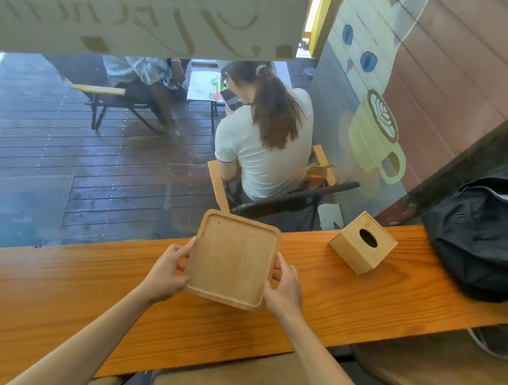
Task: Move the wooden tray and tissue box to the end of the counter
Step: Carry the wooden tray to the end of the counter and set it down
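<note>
A square wooden tray (232,258) with rounded corners is held over the middle of the long wooden counter (50,297), tilted with its far edge raised. My left hand (166,269) grips its left edge and my right hand (284,283) grips its right edge. The tray holds nothing. A wooden cube tissue box (362,243) with an oval hole on top stands on the counter to the right of the tray, apart from both hands.
A black backpack (484,233) lies on the counter's right end, just past the tissue box. Behind the counter is a window; a person (263,143) sits outside on the deck. Stool seats (228,382) stand below the counter's near edge.
</note>
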